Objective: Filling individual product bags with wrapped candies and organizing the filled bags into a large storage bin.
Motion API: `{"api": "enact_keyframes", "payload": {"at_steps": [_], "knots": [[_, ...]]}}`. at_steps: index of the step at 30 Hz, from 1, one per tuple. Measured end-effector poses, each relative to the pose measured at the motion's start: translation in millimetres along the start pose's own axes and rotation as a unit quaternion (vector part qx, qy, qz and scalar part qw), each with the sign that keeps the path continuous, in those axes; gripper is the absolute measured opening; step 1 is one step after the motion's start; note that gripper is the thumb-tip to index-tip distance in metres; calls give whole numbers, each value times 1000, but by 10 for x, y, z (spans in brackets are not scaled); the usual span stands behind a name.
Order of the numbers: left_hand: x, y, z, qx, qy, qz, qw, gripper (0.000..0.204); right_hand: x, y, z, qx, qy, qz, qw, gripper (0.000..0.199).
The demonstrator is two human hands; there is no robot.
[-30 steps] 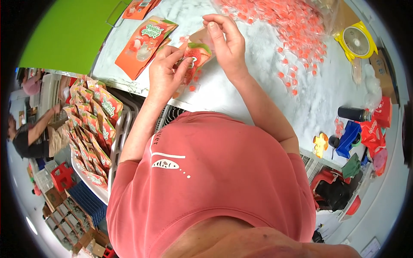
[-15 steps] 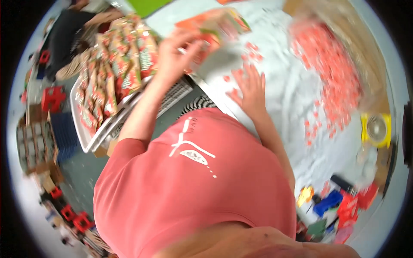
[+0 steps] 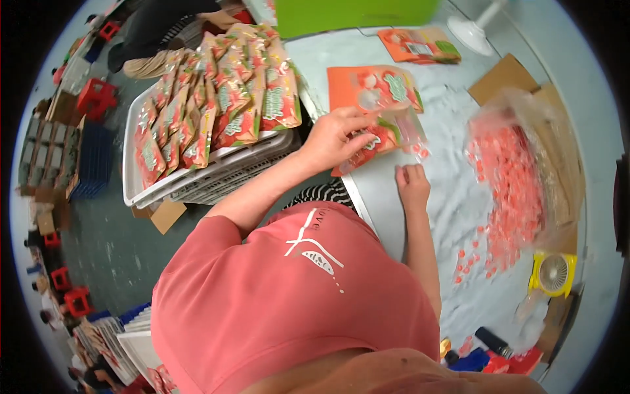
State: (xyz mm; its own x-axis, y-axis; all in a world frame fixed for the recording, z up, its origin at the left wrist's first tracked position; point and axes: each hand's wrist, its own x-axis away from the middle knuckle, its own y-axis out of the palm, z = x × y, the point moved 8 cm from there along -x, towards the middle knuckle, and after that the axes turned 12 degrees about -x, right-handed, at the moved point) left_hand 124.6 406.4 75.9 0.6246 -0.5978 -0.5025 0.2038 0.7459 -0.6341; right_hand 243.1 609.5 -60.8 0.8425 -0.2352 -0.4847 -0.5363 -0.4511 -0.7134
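Spreading beneath both hands, the pale, grey-mottled tabletop ran along the person's right side. Left of it stood a white plastic crate, packed with upright, filled red-and-tan pouches. A long heap of small red sweets in clear wrappers lay on the right of the tabletop, against a crumpled clear plastic bag. A flat orange printed pouch rested just beyond the left hand, and a yellow square-framed fan stood past the heap. That hand was closed on a red-and-green pouch with a clear panel, lying tilted near the tabletop's edge. The right hand, fingers bent, was just beside it; whether it held anything could not be told. A few wrapped red sweets showed at the pouch's clear end, inside or beside it.
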Motion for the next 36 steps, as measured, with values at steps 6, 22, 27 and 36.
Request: {"api": "enact_keyframes", "payload": {"at_steps": [6,22,27,36], "knots": [[-28,195,76,-20,4,-57,998,19,-292,-638,150,-530,363,230,732,24],[-144,767,406,-15,56,-134,989,26,-697,-1090,-356,-600,162,259,739,10],[-136,764,396,-12,56,-132,990,25,-684,-1126,-539,-437,81,255,858,15],[-151,195,-325,170,-48,-29,984,20,-560,-928,308,-193,62,253,946,27]]}}
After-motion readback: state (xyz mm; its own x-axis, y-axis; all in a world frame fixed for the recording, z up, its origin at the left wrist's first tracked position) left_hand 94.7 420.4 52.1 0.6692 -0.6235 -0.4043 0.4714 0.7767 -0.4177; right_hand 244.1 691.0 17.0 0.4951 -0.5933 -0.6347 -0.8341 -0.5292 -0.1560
